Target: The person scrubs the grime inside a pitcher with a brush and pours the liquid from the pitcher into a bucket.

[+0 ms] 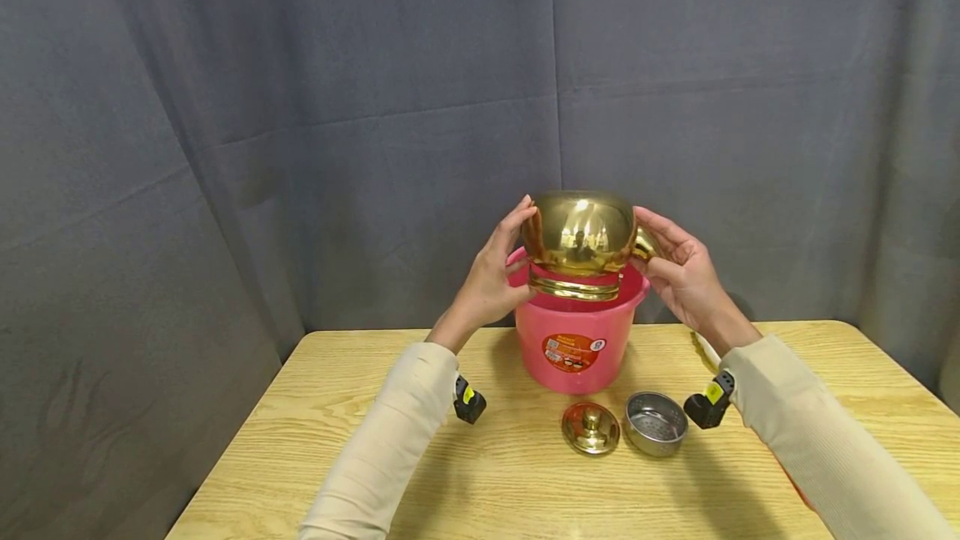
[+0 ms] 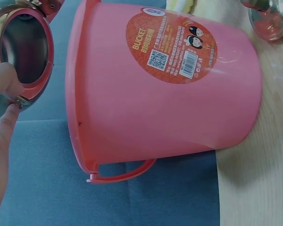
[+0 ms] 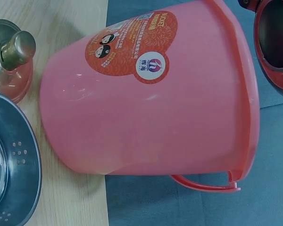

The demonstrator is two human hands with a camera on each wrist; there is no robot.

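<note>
A shiny gold teapot [image 1: 581, 227] is tipped upside down above the mouth of a pink bucket [image 1: 536, 336]. A gold band [image 1: 576, 287] shows below its body. My left hand [image 1: 491, 269] grips the pot's left side, thumb low and fingers higher. On the right, my right hand [image 1: 682, 269] pinches around the short spout [image 1: 645, 245]. In the left wrist view the pot's dark round opening [image 2: 28, 47] faces down, with left fingertips at its rim. The right wrist view shows only part of the pot [image 3: 277, 37]; the right hand is outside that view.
In front of the bucket lie a gold lid [image 1: 591, 428] with a knob and a round metal strainer [image 1: 656, 423]. A white and green item [image 1: 705, 350] is partly hidden behind the right wrist. Grey cloth [image 1: 420, 148] hangs behind the wooden table [image 1: 315, 432].
</note>
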